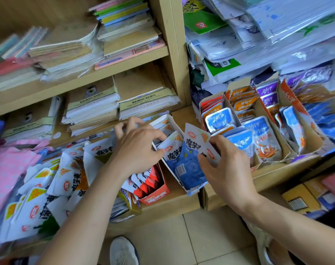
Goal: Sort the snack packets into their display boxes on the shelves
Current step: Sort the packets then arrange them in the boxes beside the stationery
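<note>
A white display box [189, 190] in the middle of the shelf holds blue-and-white snack packets [173, 150]. My right hand [225, 165] grips a few blue-and-white packets [193, 144] upright at the box's right side. My left hand [138, 146] rests on the packets at the box's left side, thumb and fingers pinching one of them [169, 143]. Below it a red display box [157, 196] holds red-and-white packets. A loose heap of white packets with green and orange print [54, 184] lies to the left.
Cardboard display boxes [267, 134] with blue, orange and purple fish-snack packets stand on the right shelf. Stacks of notebooks [90, 108] fill the shelves above. Plastic-wrapped goods [258, 35] pile at the top right. A pink dotted bag [8, 169] lies far left. My shoe [122, 251] is on the tiled floor.
</note>
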{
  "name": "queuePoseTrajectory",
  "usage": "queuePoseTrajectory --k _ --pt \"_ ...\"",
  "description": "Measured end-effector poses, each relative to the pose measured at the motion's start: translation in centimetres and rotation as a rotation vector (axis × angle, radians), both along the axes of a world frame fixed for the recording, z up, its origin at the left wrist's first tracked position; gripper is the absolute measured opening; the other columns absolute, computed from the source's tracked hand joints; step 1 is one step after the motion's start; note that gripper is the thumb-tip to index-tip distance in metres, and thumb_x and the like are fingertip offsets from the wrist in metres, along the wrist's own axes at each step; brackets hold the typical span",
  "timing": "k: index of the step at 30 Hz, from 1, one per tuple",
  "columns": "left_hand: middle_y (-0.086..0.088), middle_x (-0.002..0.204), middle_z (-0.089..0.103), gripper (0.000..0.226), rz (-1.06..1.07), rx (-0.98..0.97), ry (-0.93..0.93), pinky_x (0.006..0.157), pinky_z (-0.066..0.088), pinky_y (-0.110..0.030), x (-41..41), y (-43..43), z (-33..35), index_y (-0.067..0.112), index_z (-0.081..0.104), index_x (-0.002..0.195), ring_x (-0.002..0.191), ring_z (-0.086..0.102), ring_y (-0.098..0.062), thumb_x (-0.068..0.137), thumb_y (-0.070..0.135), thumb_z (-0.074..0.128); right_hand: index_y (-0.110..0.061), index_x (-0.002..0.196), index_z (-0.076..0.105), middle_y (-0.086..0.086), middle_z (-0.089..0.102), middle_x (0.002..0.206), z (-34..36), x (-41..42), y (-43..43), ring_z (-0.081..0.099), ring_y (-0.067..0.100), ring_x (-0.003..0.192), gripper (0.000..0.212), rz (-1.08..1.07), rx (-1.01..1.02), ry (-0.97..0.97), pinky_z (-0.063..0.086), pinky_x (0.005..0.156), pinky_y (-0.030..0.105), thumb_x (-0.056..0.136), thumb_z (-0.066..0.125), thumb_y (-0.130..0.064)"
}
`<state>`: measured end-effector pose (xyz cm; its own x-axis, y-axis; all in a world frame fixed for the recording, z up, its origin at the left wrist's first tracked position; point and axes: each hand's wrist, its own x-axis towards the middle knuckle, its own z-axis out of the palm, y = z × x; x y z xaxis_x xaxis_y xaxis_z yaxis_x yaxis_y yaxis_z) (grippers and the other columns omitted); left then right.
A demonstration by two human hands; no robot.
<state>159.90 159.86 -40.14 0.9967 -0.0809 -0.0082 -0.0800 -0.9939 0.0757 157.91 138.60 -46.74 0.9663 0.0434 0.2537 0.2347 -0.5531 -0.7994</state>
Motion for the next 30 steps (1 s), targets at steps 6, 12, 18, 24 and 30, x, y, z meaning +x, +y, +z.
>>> queuePoseTrajectory --k 6,12,18,24,30 --pt "0.023 0.065 0.063 0.015 -0.195 -0.11 -0.178 0.107 0.008 -0.035 -1.3 -0.2 -0.5 0.035 0.072 0.078 0.135 0.04 -0.002 0.083 0.022 0.075 -0.02 0.106 0.058 -0.002 0.067 0.101 0.2 -0.5 -0.1 0.067 0.017 0.092 0.026 -0.03 0.003 -0.007 0.06 0.069 0.038 0.086 0.075 -0.019" --pt "0.017 0.068 0.063 0.011 -0.211 -0.398 -0.44 0.099 0.022 -0.026 -2.7 -1.4 -0.5 0.036 0.075 0.078 0.087 0.055 0.002 0.075 0.025 0.075 -0.019 0.112 0.057 -0.002 0.067 0.11 0.2 -0.5 -0.4 0.065 0.014 0.1 0.027 -0.025 0.057 0.036 0.06 0.077 0.043 0.09 0.072 -0.021" --pt "0.026 0.078 0.069 0.02 -0.18 -0.332 -0.154 0.095 0.035 -0.034 -3.5 -2.0 -0.4 0.042 0.077 0.099 0.097 0.056 -0.009 0.081 0.05 0.073 -0.02 0.125 0.052 -0.005 0.06 0.115 0.0 -0.4 -0.4 0.059 0.009 0.104 0.046 0.171 0.064 0.083 0.057 0.085 0.037 0.087 0.077 -0.02" --pt "0.021 0.098 0.072 0.025 -0.225 -0.241 -0.042 0.086 0.024 -0.013 -3.7 -0.9 -0.9 0.047 0.076 0.103 0.104 0.032 0.0 0.078 0.052 0.076 -0.024 0.145 0.039 -0.014 0.046 0.127 0.2 -1.0 -1.2 0.04 -0.01 0.112 0.088 0.306 -0.007 0.102 0.039 0.085 -0.001 0.073 0.088 -0.033" --pt "0.028 0.072 0.067 0.006 -0.147 -0.366 -0.187 0.099 0.042 -0.044 -3.3 -0.6 -1.0 0.041 0.077 0.091 0.09 0.059 -0.005 0.087 0.038 0.075 -0.024 0.133 0.047 -0.009 0.051 0.118 0.0 -0.5 -0.3 0.049 0.0 0.106 0.071 0.202 -0.001 0.044 0.047 0.087 0.015 0.076 0.085 -0.04"
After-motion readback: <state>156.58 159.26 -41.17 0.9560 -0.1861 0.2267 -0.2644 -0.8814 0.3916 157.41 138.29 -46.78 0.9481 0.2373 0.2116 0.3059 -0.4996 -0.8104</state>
